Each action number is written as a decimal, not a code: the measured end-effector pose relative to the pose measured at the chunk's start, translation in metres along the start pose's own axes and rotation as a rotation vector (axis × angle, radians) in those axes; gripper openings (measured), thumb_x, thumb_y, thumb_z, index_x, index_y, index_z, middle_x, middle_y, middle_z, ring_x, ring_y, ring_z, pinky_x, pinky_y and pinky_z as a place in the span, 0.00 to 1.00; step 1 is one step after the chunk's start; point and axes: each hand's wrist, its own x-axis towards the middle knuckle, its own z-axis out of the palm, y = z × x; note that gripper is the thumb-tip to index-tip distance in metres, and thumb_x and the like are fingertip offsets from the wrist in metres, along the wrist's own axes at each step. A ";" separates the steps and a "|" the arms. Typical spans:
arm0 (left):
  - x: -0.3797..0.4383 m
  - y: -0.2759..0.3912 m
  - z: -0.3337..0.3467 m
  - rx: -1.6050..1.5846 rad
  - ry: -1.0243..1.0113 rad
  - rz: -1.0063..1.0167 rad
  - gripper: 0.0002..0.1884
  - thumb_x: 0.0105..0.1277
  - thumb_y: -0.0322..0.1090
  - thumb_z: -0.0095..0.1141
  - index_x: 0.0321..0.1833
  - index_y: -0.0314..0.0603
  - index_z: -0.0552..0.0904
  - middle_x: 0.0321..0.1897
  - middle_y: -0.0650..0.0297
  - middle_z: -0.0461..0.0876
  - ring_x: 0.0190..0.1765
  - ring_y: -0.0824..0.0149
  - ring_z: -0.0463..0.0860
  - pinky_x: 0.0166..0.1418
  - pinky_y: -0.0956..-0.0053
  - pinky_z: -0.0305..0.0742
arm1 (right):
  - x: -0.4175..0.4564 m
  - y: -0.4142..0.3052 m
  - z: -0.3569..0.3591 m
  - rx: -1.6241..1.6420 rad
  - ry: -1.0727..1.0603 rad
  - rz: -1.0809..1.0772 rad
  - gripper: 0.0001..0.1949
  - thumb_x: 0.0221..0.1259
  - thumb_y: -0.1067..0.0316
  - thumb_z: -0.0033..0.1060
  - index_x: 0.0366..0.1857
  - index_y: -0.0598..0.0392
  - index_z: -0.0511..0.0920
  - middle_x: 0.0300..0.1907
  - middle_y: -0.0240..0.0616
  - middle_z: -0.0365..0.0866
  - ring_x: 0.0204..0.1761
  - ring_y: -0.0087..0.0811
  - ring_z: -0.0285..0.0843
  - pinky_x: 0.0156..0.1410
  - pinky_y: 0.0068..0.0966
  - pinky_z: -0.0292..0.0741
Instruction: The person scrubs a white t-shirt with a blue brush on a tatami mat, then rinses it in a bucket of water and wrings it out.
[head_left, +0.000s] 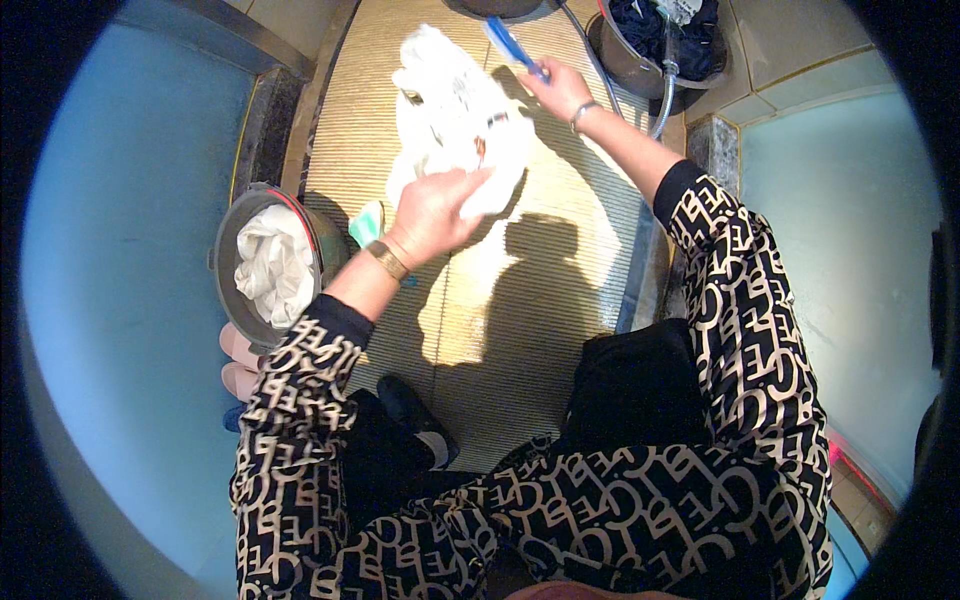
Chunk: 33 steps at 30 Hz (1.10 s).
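Note:
A bunched white cloth garment (450, 105) lies over the ribbed yellowish floor, brightly lit, with small dark and reddish-brown patches on it. My left hand (439, 210) grips its near edge between thumb and fingers. To the right of the cloth and apart from it, my right hand (559, 90) holds a blue scrubbing brush (517, 49) by its handle. The brush's pale bristles face the cloth. Just left of my left wrist, a green and white object (367, 223), possibly a soap bar or packet, rests on the floor.
A grey bucket (225, 277) holding white cloth (274, 262) stands at left, beside pink slippers (238, 360). At upper right, another bucket (637, 75) contains dark clothes (694, 49), with a metal hose (667, 97) hanging over it. Frosted glass panels (135, 262) flank the passage.

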 end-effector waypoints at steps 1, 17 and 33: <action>-0.019 -0.004 0.018 0.027 -0.149 -0.061 0.25 0.50 0.38 0.67 0.55 0.48 0.80 0.32 0.59 0.82 0.35 0.55 0.83 0.40 0.62 0.79 | -0.015 0.015 0.012 -0.016 0.006 0.036 0.24 0.61 0.42 0.60 0.48 0.54 0.80 0.34 0.52 0.86 0.38 0.49 0.85 0.46 0.40 0.79; -0.105 -0.027 0.098 0.063 -0.716 -0.329 0.26 0.52 0.36 0.67 0.58 0.54 0.81 0.37 0.60 0.86 0.43 0.57 0.84 0.46 0.62 0.81 | -0.009 0.010 0.025 -0.832 -0.308 0.088 0.32 0.66 0.69 0.45 0.75 0.44 0.54 0.41 0.52 0.85 0.41 0.46 0.86 0.44 0.42 0.82; -0.118 -0.032 0.107 0.004 -0.613 -0.278 0.31 0.49 0.33 0.66 0.61 0.52 0.78 0.34 0.57 0.83 0.38 0.53 0.84 0.41 0.59 0.79 | -0.062 0.000 0.103 -0.659 -0.589 -0.393 0.31 0.70 0.65 0.43 0.76 0.32 0.53 0.43 0.49 0.84 0.39 0.43 0.86 0.39 0.37 0.82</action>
